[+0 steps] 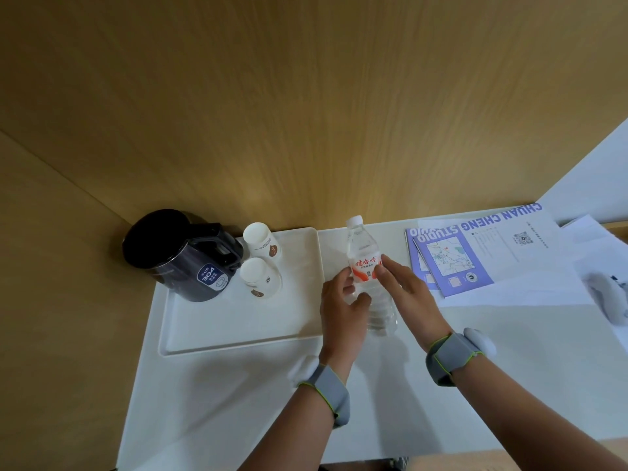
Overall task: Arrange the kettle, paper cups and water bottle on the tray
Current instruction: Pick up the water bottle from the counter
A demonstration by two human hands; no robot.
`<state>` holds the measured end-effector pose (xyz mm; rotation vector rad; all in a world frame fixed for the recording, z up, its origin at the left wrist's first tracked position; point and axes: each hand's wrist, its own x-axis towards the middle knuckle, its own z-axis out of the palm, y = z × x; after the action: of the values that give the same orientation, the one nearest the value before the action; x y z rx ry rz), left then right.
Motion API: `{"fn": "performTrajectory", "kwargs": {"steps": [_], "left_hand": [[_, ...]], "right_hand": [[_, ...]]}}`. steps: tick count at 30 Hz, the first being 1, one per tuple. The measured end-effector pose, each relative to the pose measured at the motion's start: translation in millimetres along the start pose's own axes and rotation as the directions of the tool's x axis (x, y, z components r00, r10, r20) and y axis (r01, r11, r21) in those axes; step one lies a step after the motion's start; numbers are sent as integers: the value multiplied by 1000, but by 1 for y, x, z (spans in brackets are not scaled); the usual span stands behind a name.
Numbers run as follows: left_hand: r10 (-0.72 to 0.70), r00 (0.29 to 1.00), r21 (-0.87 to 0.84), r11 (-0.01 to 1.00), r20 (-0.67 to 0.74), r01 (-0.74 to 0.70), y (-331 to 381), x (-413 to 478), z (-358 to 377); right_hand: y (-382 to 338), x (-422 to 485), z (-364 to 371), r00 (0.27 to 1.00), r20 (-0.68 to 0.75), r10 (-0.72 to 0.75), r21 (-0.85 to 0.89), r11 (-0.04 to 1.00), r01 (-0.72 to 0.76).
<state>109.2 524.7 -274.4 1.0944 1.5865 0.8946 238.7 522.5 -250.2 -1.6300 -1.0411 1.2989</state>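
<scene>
A clear water bottle (361,248) with a white cap and a red and white label stands upright on the white table, just right of the white tray (238,321). My left hand (341,309) grips the bottle's lower body from the left. My right hand (406,292) lies against its right side, fingers fairly straight, thumb on the label. A dark kettle (180,254) stands on the tray's far left corner. Two white paper cups (261,240) (260,277) sit upside down on the tray beside the kettle.
Purple and white leaflets (452,260) and white sheets (530,266) lie on the table to the right. A grey and white object (608,295) rests at the right edge. Wooden panels wall in the back and left.
</scene>
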Motion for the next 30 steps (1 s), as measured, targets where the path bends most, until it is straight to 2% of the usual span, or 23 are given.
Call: {"fn": "performTrajectory", "kwargs": {"steps": [6,16,30], "left_hand": [[101,994,38,994,-43,-99,11,-4,-16],[246,956,12,969,-162,-247,38,13,-55],[172,959,-97,975,-228,-198,40,46,-85]], "right_hand": [[-8,-3,15,997,-22,-80,53,995,81],[-49,11,51,970,27,-243,80,967,240],[-58,39,90,966,88,-245,154,961,230]]}}
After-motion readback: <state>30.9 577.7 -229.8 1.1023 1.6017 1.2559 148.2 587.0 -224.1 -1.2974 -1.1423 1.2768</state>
